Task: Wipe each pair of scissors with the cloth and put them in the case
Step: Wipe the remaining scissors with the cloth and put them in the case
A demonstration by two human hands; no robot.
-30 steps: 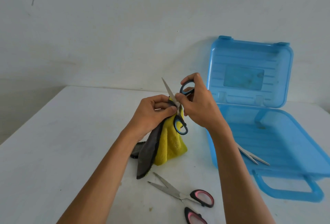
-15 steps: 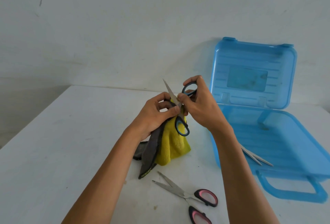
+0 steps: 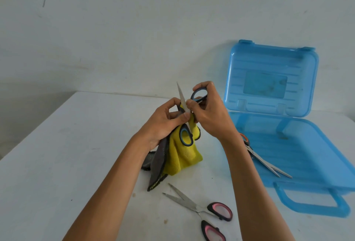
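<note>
working over a white table [image 3: 57, 154], beside an open blue case [image 3: 317, 164] at the right. pinching the yellow and grey cloth [image 3: 184, 156] round one blade with the left hand [image 3: 163, 123]. gripping the upper handle loop of the blue-handled scissors [image 3: 186, 137] with the right hand [image 3: 211, 118], blades spread, one tip pointing up. leaving the pink-handled scissors [image 3: 201, 208] lying open near the front edge, probably unwiped, and the orange-handled scissors [image 3: 265, 161] resting inside the case. risking a nicked thumb where the cloth is bunching thin, or blades swinging shut on fingers if loosening the handle.
</note>
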